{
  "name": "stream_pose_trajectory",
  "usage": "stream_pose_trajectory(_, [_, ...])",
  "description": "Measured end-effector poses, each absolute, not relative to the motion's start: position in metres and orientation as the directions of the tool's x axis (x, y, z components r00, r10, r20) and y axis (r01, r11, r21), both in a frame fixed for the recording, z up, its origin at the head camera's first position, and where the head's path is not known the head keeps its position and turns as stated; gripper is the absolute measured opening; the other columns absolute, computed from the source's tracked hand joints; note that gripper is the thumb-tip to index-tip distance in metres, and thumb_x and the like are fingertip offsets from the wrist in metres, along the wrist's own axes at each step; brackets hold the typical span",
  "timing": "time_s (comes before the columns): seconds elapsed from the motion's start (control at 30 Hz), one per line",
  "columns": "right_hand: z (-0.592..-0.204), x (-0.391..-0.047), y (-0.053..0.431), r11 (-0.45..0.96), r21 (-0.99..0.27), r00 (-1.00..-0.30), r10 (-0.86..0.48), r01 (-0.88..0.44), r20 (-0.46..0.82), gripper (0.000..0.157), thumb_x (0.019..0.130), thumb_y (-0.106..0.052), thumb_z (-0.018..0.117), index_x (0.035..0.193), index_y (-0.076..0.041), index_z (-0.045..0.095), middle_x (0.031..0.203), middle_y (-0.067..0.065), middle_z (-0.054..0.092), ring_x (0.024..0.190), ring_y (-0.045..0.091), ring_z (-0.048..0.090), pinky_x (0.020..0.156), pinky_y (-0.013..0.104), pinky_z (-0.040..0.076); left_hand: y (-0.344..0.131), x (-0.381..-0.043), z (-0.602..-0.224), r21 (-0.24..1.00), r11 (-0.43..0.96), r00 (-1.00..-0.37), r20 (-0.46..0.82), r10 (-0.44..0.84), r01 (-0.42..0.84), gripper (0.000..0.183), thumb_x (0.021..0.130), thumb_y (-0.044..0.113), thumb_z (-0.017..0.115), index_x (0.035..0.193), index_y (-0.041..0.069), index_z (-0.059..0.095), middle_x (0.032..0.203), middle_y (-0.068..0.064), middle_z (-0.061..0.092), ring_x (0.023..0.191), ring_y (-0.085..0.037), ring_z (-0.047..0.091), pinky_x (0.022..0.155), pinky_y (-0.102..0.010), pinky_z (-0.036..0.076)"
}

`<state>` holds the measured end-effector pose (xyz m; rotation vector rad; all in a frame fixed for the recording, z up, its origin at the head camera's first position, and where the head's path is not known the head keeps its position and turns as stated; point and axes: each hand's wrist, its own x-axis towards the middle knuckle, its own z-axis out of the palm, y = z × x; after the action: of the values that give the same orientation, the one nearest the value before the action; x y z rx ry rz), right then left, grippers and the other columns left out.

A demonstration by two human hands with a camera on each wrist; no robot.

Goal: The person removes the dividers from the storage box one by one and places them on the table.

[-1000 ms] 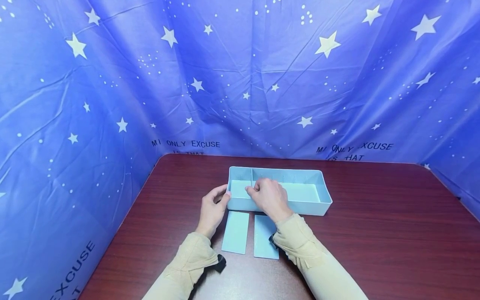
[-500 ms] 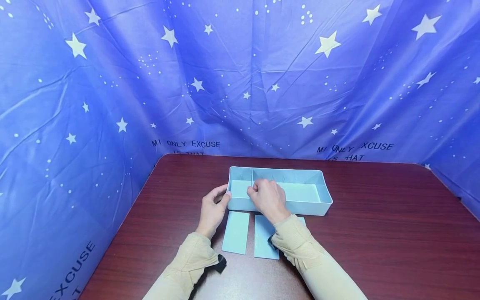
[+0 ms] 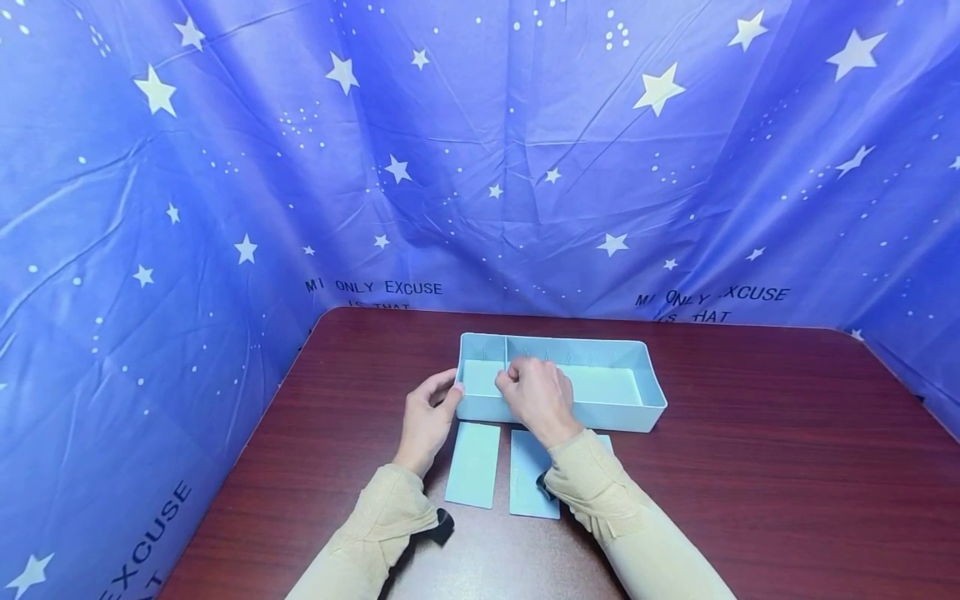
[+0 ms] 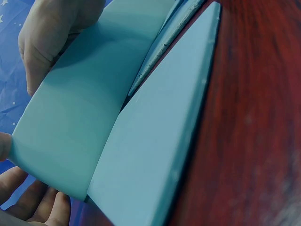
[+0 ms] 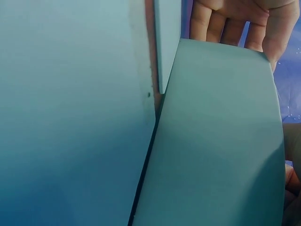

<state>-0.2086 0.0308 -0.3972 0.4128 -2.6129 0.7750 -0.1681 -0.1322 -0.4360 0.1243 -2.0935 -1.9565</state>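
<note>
In the head view a long light-blue plastic box (image 3: 622,417) lies lengthwise on the table. My left hand (image 3: 427,421) grips its left end, thumb at the front corner and fingers along the end wall. A thin upright divider (image 3: 506,350) splits off a small left compartment. My right hand (image 3: 538,398) reaches over the front wall and pinches this divider with curled fingers; the fingertips are mostly hidden. Two flat light-blue panels, the left panel (image 3: 473,465) and the middle panel (image 3: 531,475), lie before the box. Part of another panel (image 3: 604,439) shows behind my right wrist.
The dark red wooden table (image 3: 787,433) extends to both sides. A blue star-printed curtain (image 3: 495,225) hangs along its back and left side. Vertical slot ridges line the box's inner back wall. The panels lie close to the box's front wall.
The right hand has shifted slightly at the divider, and its wrist has moved a little left, showing more of the rightmost panel. The left hand keeps its grip on the box.
</note>
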Motion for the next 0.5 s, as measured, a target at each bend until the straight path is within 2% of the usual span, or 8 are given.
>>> stream_pose_trajectory(0.2, [-0.3968, -0.2088, 0.031, 0.802, -0.464, -0.887, -0.167, -0.376, 0.431, 0.04, 0.082, -0.017, 0.063, 0.048, -0.02, 0.042, 0.043, -0.011, 0.028, 0.04, 0.011, 0.033, 0.037, 0.029, 0.027, -0.132, -0.169, -0.4356, 0.988, 0.074, -0.958, 0.149, -0.246, 0.135, 0.032, 0.092, 0.012, 0.064, 0.122, 0.001, 0.063, 0.116, -0.017, 0.065, 0.103, -0.025, 0.062, 0.085, -0.035, 0.049])
stream_pose_trajectory(0.5, [-0.3978, -0.2091, 0.0305, 0.793, -0.469, -0.869, -0.146, -0.388, 0.472, 0.036, 0.079, -0.014, 0.062, 0.049, -0.02, 0.042, 0.044, -0.01, 0.032, 0.042, 0.013, 0.035, 0.038, 0.03, 0.028, -0.1317, -0.1681, -0.4356, 0.988, 0.1, -0.957, 0.137, -0.255, 0.115, 0.028, 0.091, 0.013, 0.065, 0.118, 0.006, 0.067, 0.112, -0.012, 0.068, 0.1, -0.02, 0.064, 0.084, -0.035, 0.05])
